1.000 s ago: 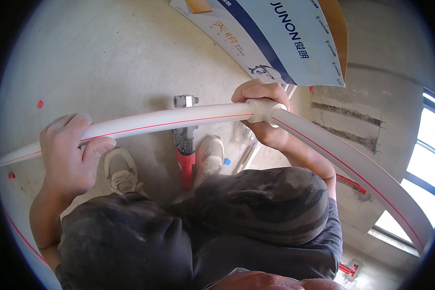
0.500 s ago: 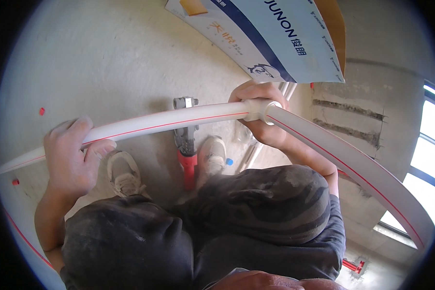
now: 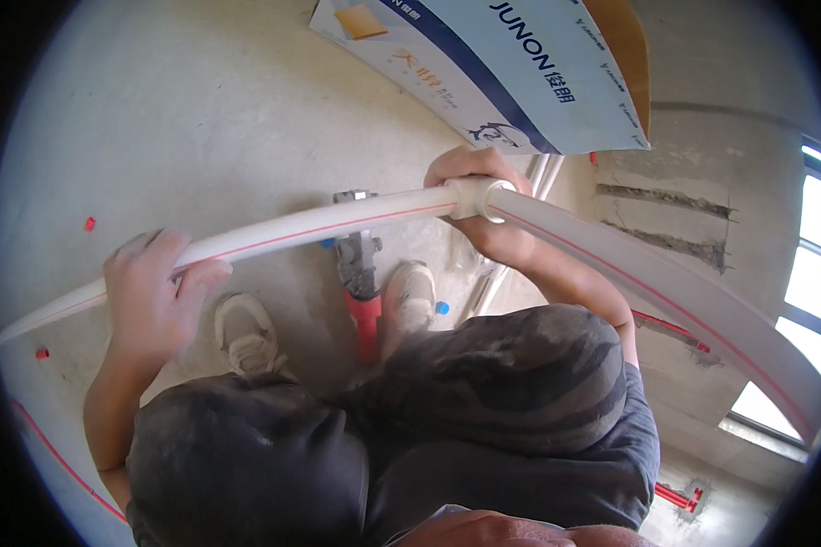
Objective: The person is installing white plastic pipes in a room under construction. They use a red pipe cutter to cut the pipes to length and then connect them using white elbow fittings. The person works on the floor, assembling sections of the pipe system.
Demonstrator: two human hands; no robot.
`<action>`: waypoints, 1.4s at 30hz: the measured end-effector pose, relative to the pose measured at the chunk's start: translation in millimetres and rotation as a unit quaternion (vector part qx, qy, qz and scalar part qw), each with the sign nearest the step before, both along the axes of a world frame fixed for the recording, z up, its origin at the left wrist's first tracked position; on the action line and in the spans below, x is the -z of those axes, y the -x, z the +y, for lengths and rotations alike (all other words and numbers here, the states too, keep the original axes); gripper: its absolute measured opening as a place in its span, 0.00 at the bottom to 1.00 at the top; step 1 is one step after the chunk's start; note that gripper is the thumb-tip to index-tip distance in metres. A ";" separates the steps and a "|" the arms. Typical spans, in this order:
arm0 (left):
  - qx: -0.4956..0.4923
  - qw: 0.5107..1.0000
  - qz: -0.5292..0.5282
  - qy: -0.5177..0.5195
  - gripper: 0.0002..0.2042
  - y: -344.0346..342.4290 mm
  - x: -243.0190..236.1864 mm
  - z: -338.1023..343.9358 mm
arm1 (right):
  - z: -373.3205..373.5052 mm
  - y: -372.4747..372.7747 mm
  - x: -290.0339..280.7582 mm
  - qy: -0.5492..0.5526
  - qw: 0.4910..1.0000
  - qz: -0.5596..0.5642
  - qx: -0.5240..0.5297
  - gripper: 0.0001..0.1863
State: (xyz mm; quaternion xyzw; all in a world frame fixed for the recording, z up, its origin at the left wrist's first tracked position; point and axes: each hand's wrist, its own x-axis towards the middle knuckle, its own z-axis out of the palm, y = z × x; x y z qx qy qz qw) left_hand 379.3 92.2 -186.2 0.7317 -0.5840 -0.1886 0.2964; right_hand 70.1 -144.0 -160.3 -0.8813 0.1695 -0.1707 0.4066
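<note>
My left hand [image 3: 155, 296] is closed round a long white plastic pipe [image 3: 328, 219] with a red stripe. My right hand [image 3: 476, 169] wraps round the white pipe fitting [image 3: 472, 199] where this pipe ends, its palm partly hidden behind the fitting. From the fitting's other side a second white, red-striped pipe [image 3: 648, 273] runs to the right, over my right forearm. Below the left pipe, between my shoes, stands a tool [image 3: 360, 269] with a grey metal head and a red handle; the pipe hides part of its head.
A light blue and white carton [image 3: 556, 82] lies beyond my right hand. More white pipes [image 3: 483, 296] rest on the floor at right. Small red pieces [image 3: 89, 223] and a blue cap [image 3: 442, 308] are scattered about. Red pipes [image 3: 670, 330] show by the grooved wall near a window [image 3: 807, 273].
My left hand and the fitting are slightly closer together, and the left pipe slopes more. The whole view has shifted a little. Both hands keep their grip.
</note>
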 end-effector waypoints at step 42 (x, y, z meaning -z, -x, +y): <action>-0.032 0.997 -0.069 0.009 0.19 -1.2 46.5 -18.6 | 27.6 -19.7 55.5 0.052 0.953 -0.173 0.242 0.54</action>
